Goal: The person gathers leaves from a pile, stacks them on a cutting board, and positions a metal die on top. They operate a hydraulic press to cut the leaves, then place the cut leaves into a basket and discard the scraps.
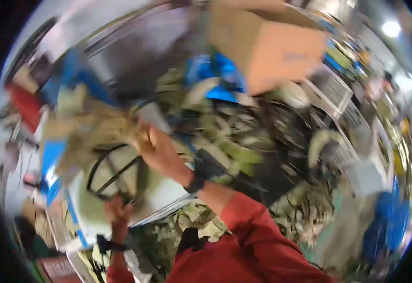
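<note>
My right hand (161, 151) is closed on a blurred tan, crumpled material (97, 129) that stretches away to the left; its exact kind cannot be made out. Below it, my left hand (116, 211) has its fingers curled at the lower edge of a black spoked frame (116, 181), which looks like part of a wheel or fan guard. That frame lies over a white, box-like surface (161, 200) with a yellowish-green patch. Motion blur hides the fingertips of both hands.
A large open cardboard box (281, 56) stands at the back, beside shiny blue packaging (215, 78). Mixed scraps (239, 137) are heaped to the right of my hands. White crates (333, 92) and a blue bag (387, 221) are farther right.
</note>
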The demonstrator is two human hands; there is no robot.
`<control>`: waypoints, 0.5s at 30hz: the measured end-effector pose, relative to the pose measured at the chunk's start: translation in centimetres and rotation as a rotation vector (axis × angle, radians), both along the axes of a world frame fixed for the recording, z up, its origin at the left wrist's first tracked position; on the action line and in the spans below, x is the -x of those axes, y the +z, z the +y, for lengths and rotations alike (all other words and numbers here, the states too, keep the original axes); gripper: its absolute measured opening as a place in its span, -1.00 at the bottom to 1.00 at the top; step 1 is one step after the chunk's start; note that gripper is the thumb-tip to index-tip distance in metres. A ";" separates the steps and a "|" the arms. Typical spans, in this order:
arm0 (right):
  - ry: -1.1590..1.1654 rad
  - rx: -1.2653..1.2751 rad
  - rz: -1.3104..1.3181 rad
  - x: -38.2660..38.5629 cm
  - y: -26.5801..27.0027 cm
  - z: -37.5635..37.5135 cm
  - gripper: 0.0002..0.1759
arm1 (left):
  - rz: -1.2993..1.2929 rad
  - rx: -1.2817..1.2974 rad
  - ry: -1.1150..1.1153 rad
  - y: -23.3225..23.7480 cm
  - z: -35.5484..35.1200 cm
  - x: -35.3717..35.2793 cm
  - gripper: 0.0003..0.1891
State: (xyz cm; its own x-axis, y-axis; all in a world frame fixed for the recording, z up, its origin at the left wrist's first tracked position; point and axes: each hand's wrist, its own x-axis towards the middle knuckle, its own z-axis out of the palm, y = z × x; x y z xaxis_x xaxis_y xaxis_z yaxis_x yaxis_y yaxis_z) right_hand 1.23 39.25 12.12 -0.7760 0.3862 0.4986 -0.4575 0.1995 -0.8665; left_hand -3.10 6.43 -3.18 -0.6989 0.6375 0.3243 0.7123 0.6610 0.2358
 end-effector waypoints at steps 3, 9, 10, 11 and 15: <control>0.105 0.634 0.156 -8.9 1.3 10.7 -0.70 | 0.040 0.151 -0.041 1.7 0.0 0.8 -0.49; -0.805 -0.221 -0.121 -40.6 -5.7 24.6 -0.66 | -0.012 0.320 0.009 3.7 0.6 1.6 -0.53; -0.861 0.156 -0.193 -45.6 -5.8 25.1 -0.72 | -0.047 0.346 0.015 5.1 1.3 0.7 -0.54; -0.928 0.561 -0.192 -50.2 -4.8 25.2 -0.76 | -0.083 0.374 0.026 5.8 2.0 0.1 -0.54; -0.971 0.883 0.032 -67.3 -10.7 29.3 -0.52 | -0.120 0.388 0.141 5.0 1.5 0.7 -0.56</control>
